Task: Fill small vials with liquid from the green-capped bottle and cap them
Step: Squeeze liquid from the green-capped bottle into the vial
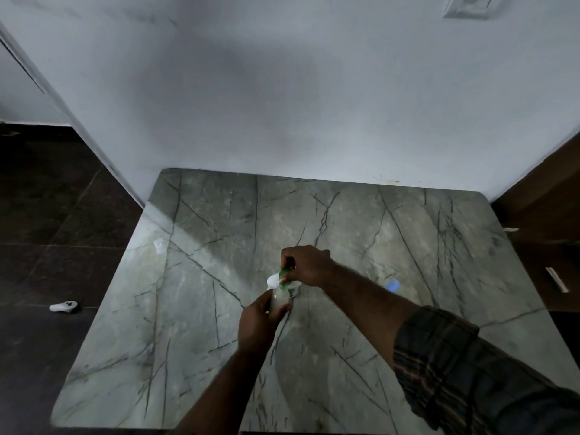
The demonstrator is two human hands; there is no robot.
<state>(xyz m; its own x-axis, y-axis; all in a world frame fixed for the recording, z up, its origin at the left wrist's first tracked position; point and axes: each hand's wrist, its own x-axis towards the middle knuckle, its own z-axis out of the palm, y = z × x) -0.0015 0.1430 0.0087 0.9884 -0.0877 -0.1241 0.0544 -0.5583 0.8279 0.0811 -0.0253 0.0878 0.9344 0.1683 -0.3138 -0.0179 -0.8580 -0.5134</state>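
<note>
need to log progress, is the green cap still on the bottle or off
Cannot tell for sure. The right hand pinches the green cap at the top of the bottle, gripped by the left hand; fingers hide the joint.

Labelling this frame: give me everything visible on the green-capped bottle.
The green-capped bottle looks like translucent whitish plastic, small, blurred in this dim view. It is held above the marble table, tilted slightly. The left hand wraps its body; the right hand pinches the green cap at the top. Whether the cap is loosened, and the liquid level, cannot be told.
</note>
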